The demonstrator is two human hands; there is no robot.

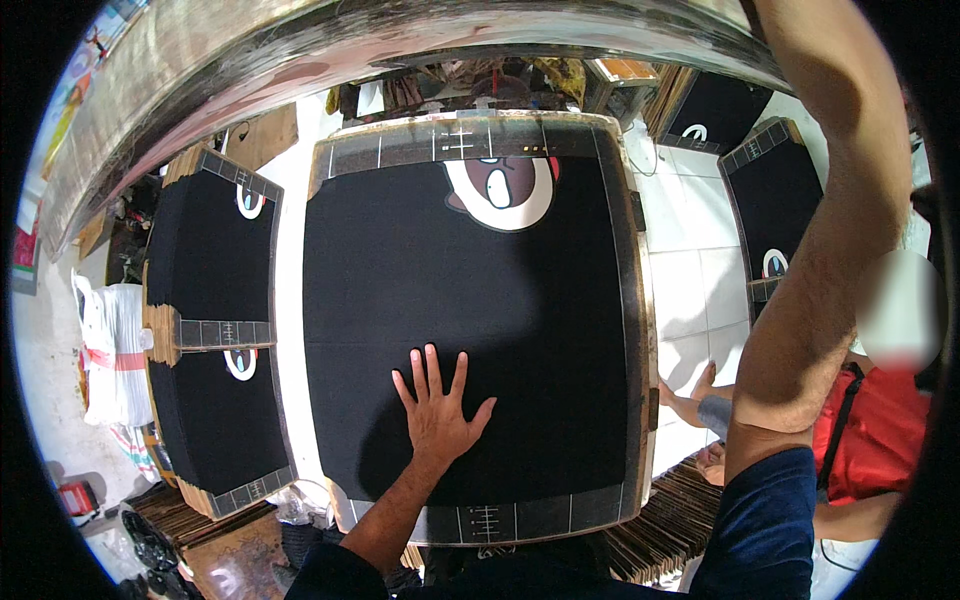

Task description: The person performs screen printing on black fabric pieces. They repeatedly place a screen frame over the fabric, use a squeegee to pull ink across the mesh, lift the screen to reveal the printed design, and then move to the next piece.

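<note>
My left hand [438, 420] lies palm down with fingers spread on a black cloth panel [450, 290], and holds nothing. The cloth covers a flat board [570, 515] with pale ruled lines along its dark margins. At the cloth's far edge is a printed design [510, 200] with a white curved band, brown middle and touches of red. My right arm [820, 260] reaches up along the right side, and its hand is out of view past the top edge. Across the top, close to me, runs a long stained frame edge [420, 65], grey and reddish.
More boards with black printed cloth stand at left [220, 240] and right [775, 190]. A bundle of white cloth [115, 350] sits far left. At right is another person in a red top [880, 430]. Stacked thin boards [665, 520] lie below at right, above white floor tiles [690, 270].
</note>
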